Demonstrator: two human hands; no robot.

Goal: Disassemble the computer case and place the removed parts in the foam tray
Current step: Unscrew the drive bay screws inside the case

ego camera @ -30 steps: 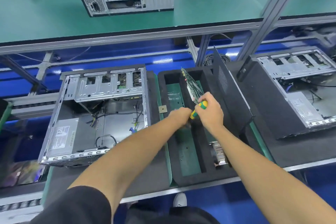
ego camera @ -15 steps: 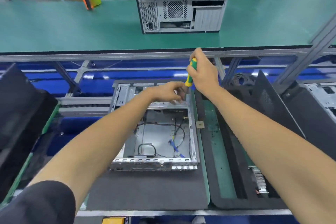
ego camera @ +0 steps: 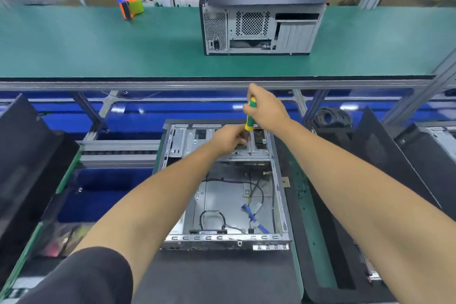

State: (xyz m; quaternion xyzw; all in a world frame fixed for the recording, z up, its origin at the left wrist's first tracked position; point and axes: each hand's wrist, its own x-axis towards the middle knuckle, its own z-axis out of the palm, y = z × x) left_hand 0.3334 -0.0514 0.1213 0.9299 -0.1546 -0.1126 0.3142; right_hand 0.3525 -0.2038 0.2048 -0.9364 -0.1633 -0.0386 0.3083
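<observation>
bare sheet-metal open computer case (ego camera: 222,205) lies on its side on a dark mat (ego camera: 214,276), loose black and blue cables inside. right hand (ego camera: 267,108) grips a green-and-yellow-handled screwdriver (ego camera: 250,117) upright over the case's far drive-bay bracket. left hand (ego camera: 228,139) rests on that bracket just below the handle, fingers curled; whether they pinch anything cannot be told. black foam tray (ego camera: 323,242) sits just right of the case. closed black computer tower (ego camera: 261,12) stands on the green surface (ego camera: 98,44) beyond.
</observation>
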